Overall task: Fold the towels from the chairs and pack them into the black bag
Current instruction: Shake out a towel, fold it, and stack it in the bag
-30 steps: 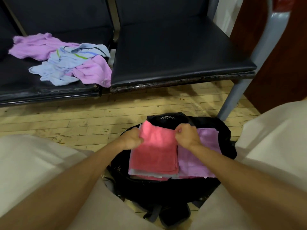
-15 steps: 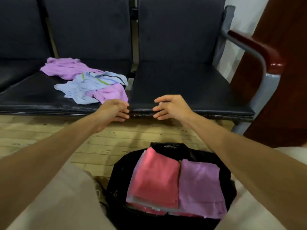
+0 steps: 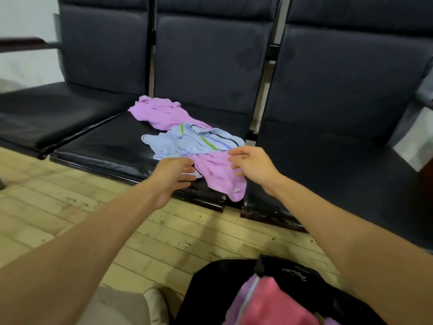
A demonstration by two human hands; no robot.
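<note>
Towel [image 3: 218, 175] in purple overhanging seat edge [image 3: 105, 167], flanked by left hand [image 3: 172, 178] and right hand [image 3: 253, 166], both empty, fingers loosely spread.

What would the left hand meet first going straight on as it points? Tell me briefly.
Most likely the near purple towel, crumpled at the front edge of the middle seat: the open left hand points straight at it. Whether the fingertips touch it yet is unclear from this view.

Scuffed plank floor [image 3: 70, 207]; white wall [image 3: 23, 15]; blurred armrest [image 3: 21, 43], perhaps wood.
</note>
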